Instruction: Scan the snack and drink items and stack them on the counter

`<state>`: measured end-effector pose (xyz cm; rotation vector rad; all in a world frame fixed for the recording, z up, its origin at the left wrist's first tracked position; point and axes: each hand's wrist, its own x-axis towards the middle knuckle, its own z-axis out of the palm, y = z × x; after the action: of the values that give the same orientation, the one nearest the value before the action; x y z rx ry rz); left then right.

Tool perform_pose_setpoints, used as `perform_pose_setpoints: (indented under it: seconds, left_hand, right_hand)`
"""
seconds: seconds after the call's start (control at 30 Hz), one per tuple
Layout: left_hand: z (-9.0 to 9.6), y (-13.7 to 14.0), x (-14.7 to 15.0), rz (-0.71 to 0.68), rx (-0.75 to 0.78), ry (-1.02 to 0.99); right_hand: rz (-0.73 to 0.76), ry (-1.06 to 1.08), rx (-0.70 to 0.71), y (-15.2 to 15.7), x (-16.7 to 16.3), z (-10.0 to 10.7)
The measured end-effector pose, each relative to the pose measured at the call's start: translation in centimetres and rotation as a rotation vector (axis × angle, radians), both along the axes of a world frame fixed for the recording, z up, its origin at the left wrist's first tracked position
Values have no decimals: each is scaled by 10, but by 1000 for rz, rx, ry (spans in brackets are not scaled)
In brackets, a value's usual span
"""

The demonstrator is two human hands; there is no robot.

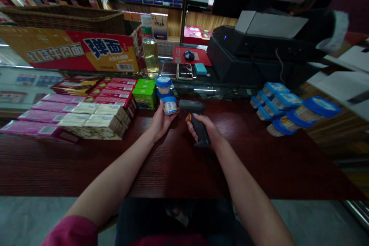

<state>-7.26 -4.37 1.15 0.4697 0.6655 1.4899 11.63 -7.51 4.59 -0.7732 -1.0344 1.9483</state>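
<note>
My left hand is closed round a small tub with a blue lid, its printed side with a label turned toward the right. In my right hand is a dark handheld barcode scanner, gripped by its handle, with its head pointing left at the tub. A short gap separates scanner and tub. Just behind the held tub stands a stack of like tubs. Green boxes sit left of that stack.
Pink boxes, cream boxes and red boxes lie in rows at left on the dark wooden table. More blue-lidded tubs are piled at right. Behind are a bottle, a mouse and a black printer.
</note>
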Motion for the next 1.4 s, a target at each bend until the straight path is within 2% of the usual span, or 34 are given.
perform_pose_setpoints:
  seconds: [0.13,0.23,0.5,0.63,0.73,0.8,0.97,1.07,1.17,1.27,1.4]
  left_hand:
    - [-9,7,1,117,68,133]
    - [-12,10,2,151,78,206]
    - [-12,13,-3,162,93,253]
    - [-11,8,-6,110,163,410]
    - [-10,3,-6,95,227,706]
    - [-9,-1,-3,36,306,899]
    - [-6,-23,12,-154,493,1239]
    - [-5,-44,31,-189,592,1337]
    - [-5,-61,65,-281,751,1372]
    - [-4,-69,120,-367,960,1370]
    - [-4,-70,214,-267,1172,1266]
  right_hand:
    - [-55,-70,-8,-1,-3,-3]
    - [-64,-86,-27,1,-3,-5]
    - [-21,-49,-38,9,3,-13]
    - [-78,-13,-10,10,16,-20]
    - [-156,3,-22,1,38,-24]
    - [-223,8,-10,-11,61,-26]
    - [-404,14,18,-64,138,-31]
    - [-554,-13,57,-100,187,-34]
    - [-713,-24,104,-122,229,-35]
    - [-897,68,100,-126,262,-34]
    - [-1114,298,83,-118,292,-32]
